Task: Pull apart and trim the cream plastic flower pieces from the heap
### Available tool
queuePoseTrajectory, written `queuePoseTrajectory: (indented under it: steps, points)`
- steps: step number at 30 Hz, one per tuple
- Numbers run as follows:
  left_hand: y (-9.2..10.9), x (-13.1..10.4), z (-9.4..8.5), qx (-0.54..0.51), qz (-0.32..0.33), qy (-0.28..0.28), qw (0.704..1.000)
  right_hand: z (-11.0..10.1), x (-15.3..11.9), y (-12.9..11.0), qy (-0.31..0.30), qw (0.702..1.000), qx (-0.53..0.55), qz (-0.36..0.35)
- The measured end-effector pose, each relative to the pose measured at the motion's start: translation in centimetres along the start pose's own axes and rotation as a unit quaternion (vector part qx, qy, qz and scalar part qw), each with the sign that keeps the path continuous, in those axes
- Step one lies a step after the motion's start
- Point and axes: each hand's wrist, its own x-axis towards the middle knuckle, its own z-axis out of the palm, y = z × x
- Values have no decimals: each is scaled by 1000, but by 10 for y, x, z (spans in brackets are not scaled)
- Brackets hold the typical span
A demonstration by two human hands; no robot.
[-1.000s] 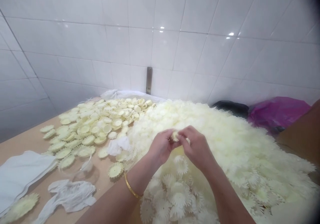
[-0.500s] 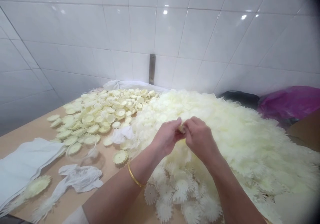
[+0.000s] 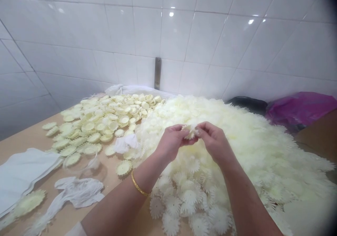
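Between my two hands is a pale yellow-white fabric flower piece (image 3: pixel 190 132) with a toothed edge. My left hand (image 3: pixel 172 139) has it pinched between thumb and fingers, palm side turned inward. On its other side, my right hand (image 3: pixel 213 141) grips its rim with thumb and fingertips. Under and behind the hands spreads a big heap of thin cream petal discs (image 3: pixel 252 158) with fringed edges. Several looser petal discs (image 3: pixel 184 204) lie below the forearms. Left of the heap is a pile of thicker, cup-shaped yellow pieces (image 3: pixel 92 123).
A wooden table (image 3: pixel 110 172) carries everything. At left lie a folded white cloth (image 3: pixel 26 172) and a crumpled white cloth (image 3: pixel 79 190). A white tiled wall (image 3: pixel 147 28) stands behind, with a metal strip (image 3: pixel 157 73). Far right are a purple bag (image 3: pixel 300 107) and a dark object (image 3: pixel 247 104).
My hands have drawn slightly apart, and the flower piece between them now shows more of its spread, toothed edge. The view has shifted a little to the right.
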Motion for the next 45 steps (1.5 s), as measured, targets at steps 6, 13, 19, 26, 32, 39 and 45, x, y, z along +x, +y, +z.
queuePoseTrajectory:
  steps: [6,13,19,26,32,39,45]
  points:
    - [-3,-3,2,49,35,6,998,3,0,-2,-49,996,75,13]
    - [-6,-1,-1,86,46,7,995,-5,-1,-9,-108,989,99,11]
    - [-5,-2,0,85,38,11,996,-5,2,-5,-14,995,95,18]
    - [-3,-7,6,69,47,-6,996,-1,3,-1,100,984,147,32]
    - [-4,-15,17,28,8,14,999,4,4,7,140,969,198,39]
    - [-5,-18,19,16,-7,20,1000,-5,10,17,213,948,229,55]
    - [-7,-18,19,23,-34,10,999,-38,17,24,236,940,242,51]
